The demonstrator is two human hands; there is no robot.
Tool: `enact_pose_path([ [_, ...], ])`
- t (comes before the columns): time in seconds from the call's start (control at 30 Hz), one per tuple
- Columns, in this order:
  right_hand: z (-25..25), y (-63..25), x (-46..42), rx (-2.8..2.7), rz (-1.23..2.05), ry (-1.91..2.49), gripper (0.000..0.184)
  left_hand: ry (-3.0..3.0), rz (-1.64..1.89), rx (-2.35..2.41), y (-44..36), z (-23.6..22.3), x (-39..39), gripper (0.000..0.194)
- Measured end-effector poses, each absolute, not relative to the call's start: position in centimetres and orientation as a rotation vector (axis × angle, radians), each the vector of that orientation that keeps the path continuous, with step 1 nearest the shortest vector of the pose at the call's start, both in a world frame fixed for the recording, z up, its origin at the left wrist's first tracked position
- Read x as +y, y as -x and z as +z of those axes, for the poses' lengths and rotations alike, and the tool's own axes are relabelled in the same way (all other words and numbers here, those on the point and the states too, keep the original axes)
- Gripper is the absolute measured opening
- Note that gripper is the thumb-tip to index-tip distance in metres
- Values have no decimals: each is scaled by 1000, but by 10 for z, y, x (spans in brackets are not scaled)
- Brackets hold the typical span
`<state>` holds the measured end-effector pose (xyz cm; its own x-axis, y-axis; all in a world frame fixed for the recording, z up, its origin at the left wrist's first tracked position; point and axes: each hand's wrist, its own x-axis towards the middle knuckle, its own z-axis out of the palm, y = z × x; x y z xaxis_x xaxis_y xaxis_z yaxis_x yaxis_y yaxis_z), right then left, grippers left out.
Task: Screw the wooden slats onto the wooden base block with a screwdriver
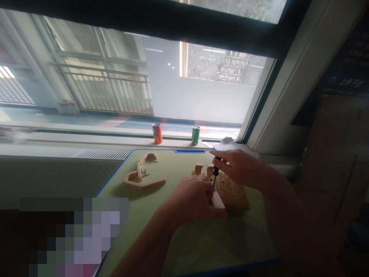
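My right hand (239,167) is closed around the dark handle of a screwdriver (215,171), which stands nearly upright with its tip down. My left hand (196,198) is curled on a pale wooden block (218,201) at the near edge of a wooden panel (235,192) dotted with small screws. Small wooden posts (198,168) stand at the panel's far side. All of this rests on a green mat (161,231).
A curved wooden frame piece (142,177) lies on the mat to the left. An orange can (157,133) and a green can (195,135) stand on the window sill. White paper (229,144) lies behind my right hand. A blurred patch covers the lower left.
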<state>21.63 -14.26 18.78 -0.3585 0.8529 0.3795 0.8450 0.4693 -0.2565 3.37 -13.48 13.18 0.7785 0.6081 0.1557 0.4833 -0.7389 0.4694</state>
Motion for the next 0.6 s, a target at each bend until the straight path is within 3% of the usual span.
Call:
enact_pose_path([
  [0.5,192,-234,-143,-2324,64,1276,30,-2441,387,494,-34,131,-134,22],
  [0.6,193,-234,-142,-2312,76,1302,23,-2364,359,439,-33,131,-131,22],
])
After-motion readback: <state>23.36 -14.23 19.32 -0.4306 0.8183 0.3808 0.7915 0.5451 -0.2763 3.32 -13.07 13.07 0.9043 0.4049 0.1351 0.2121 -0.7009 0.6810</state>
